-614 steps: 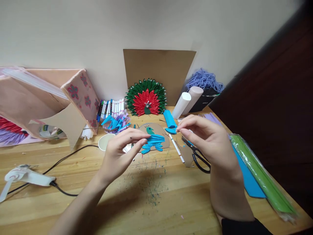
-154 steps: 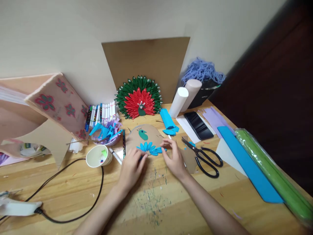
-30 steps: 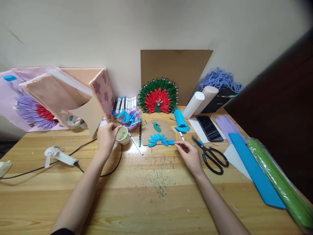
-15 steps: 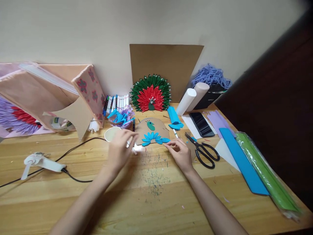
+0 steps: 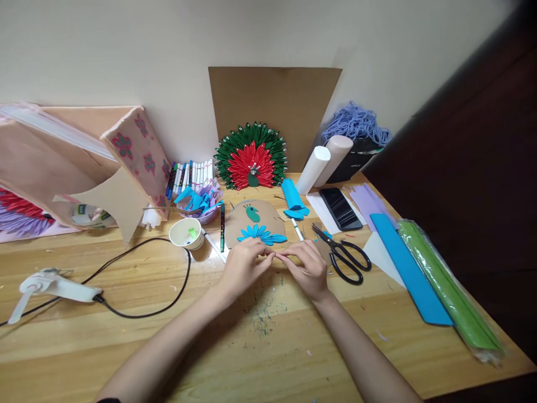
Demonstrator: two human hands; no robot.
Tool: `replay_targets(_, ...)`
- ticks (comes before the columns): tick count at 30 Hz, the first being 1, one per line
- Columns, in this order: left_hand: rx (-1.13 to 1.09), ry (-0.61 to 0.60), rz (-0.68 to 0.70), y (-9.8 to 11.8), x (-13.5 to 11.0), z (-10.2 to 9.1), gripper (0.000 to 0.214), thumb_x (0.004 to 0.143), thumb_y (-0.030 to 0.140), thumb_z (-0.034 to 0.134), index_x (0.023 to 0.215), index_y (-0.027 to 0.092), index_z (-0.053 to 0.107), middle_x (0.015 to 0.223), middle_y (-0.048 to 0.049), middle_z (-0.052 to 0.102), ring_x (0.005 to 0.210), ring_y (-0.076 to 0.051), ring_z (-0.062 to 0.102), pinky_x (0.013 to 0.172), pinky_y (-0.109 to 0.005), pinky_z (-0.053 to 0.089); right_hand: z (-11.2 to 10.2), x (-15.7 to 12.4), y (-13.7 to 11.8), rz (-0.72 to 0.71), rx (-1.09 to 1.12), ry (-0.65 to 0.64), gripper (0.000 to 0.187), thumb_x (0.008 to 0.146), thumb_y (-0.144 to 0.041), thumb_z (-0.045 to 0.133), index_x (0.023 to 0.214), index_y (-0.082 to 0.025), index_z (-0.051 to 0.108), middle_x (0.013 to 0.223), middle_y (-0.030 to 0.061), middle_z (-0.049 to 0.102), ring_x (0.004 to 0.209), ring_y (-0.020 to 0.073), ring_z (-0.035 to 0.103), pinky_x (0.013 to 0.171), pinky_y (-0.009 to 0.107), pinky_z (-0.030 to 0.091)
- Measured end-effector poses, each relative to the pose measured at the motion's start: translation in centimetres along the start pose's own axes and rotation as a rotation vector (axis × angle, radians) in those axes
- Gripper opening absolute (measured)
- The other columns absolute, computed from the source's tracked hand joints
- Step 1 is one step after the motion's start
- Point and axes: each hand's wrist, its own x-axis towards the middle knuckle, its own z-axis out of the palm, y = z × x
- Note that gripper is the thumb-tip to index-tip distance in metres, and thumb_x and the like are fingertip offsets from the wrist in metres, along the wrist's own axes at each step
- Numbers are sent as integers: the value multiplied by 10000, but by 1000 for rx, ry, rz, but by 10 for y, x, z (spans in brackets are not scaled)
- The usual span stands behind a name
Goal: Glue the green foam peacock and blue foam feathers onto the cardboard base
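A brown half-round card (image 5: 235, 224) lies on the wooden table (image 5: 126, 347), bearing a teal paper peacock (image 5: 252, 213) and a fan of blue paper petals (image 5: 262, 234). Just in front of that card my left hand (image 5: 242, 267) and my right hand (image 5: 309, 267) meet fingertip to fingertip. Both hands pinch at the same spot, and whatever sits between the fingers is too small to make out. A white pen (image 5: 296, 228) lies right of the card.
Black scissors (image 5: 344, 258) and a phone (image 5: 339, 208) lie to the right, beyond them a blue paper strip (image 5: 409, 268) and a green wrapped bundle (image 5: 448, 291). Left are a paper cup (image 5: 187, 234), a glue gun (image 5: 54, 285) with its cable, markers (image 5: 188, 172). A red-green paper peacock fan (image 5: 251, 157) leans at the back.
My left hand left the paper cup and came right to meet my right hand in front of the card. The right hand closed in slightly.
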Motion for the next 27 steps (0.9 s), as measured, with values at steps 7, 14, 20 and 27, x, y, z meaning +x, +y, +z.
replay_targets(7, -1, 23, -48, -6, 4, 2, 131, 836, 208, 496, 751, 168, 588, 721, -34, 621, 695, -157, 559, 629, -267, 425, 1, 1, -1, 15, -8, -13, 30, 771, -228, 654, 773, -258, 657, 719, 28, 665, 725, 201, 571, 697, 356, 431)
replay_targets(14, 98, 23, -57, -40, 34, 11, 158, 860, 240, 498, 817, 168, 631, 820, -67, 649, 805, -197, 586, 720, -318, 438, 5, 6, 17, 175, -1, -17, 60, 813, -232, 599, 785, -237, 651, 767, 30, 644, 785, 195, 553, 766, 359, 426)
replay_targets(20, 183, -53, -15, -52, 48, 30, 113, 813, 250, 571, 793, 172, 651, 798, -53, 617, 796, -194, 566, 684, -296, 430, 13, 8, 25, 199, -27, -60, 86, 827, -218, 574, 820, -231, 658, 795, 30, 637, 819, 193, 553, 767, 346, 444)
replay_targets(27, 156, -68, -29, -53, 48, 29, 144, 832, 247, 530, 742, 168, 608, 772, -45, 609, 777, -183, 546, 682, -286, 417, 16, 12, 29, 206, -79, -87, 97, 837, -212, 562, 858, -230, 655, 821, 34, 632, 844, 199, 550, 797, 353, 445)
